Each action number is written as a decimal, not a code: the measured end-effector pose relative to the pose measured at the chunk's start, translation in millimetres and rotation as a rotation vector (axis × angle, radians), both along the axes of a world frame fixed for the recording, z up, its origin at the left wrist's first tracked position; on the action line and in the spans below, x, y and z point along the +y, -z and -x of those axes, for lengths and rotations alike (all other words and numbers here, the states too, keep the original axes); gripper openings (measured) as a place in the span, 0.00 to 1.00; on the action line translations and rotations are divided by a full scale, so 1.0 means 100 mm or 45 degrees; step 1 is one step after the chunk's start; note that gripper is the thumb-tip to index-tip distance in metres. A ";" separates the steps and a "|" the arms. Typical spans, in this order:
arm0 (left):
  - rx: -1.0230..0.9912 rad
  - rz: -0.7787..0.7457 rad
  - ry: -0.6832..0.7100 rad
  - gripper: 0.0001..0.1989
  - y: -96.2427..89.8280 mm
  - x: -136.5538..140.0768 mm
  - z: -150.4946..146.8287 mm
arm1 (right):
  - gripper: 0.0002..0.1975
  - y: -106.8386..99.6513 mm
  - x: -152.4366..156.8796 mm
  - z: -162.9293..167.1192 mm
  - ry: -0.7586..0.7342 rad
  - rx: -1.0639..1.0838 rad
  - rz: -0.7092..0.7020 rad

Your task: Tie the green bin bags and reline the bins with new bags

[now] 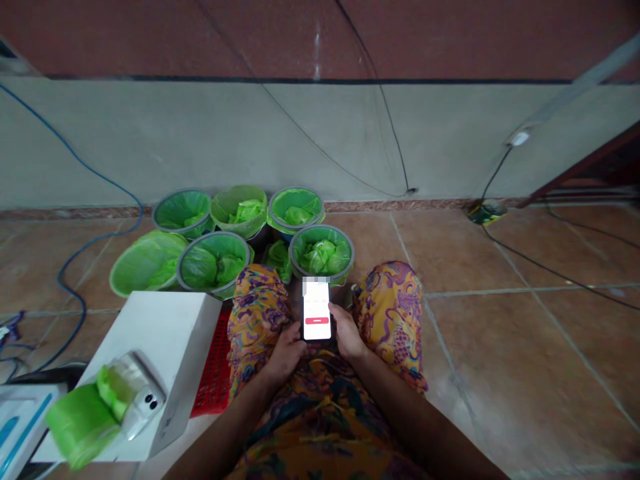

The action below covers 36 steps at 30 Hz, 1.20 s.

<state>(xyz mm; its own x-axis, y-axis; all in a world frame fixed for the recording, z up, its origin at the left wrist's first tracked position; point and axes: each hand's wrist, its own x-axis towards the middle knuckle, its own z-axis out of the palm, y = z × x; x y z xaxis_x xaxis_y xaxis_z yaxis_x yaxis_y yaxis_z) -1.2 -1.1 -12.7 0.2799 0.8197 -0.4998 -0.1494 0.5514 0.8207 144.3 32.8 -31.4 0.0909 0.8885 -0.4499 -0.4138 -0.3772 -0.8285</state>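
A smartphone [317,320] with a lit white screen and a red bar stands tilted toward me between my knees. My right hand [345,328] grips its right side, with the thumb at the screen's edge. At the lower left edge of the phone, my left hand [289,347] is closed against it, its fingers partly hidden. Just beyond the phone is a round bin with a grey rim [351,257], lined with a green bag and holding bunched green plastic.
Several more green-lined bins [183,193] cluster by the wall. Left of me, a white box [135,327] bears another phone [150,400] and a roll of green bags [83,423]. A red crate [213,373] sits beside it. A blue cable [75,253] and a black cable [550,262] cross the floor.
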 end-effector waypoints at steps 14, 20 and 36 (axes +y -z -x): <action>-0.014 0.004 -0.016 0.27 -0.06 0.01 -0.01 | 0.20 0.05 0.01 -0.02 -0.016 -0.023 0.013; 0.001 0.009 -0.023 0.26 -0.04 0.01 -0.01 | 0.19 0.03 0.01 0.00 -0.007 -0.014 0.001; -0.006 -0.001 -0.027 0.26 -0.01 0.00 -0.01 | 0.20 0.01 0.01 0.00 -0.006 -0.021 -0.013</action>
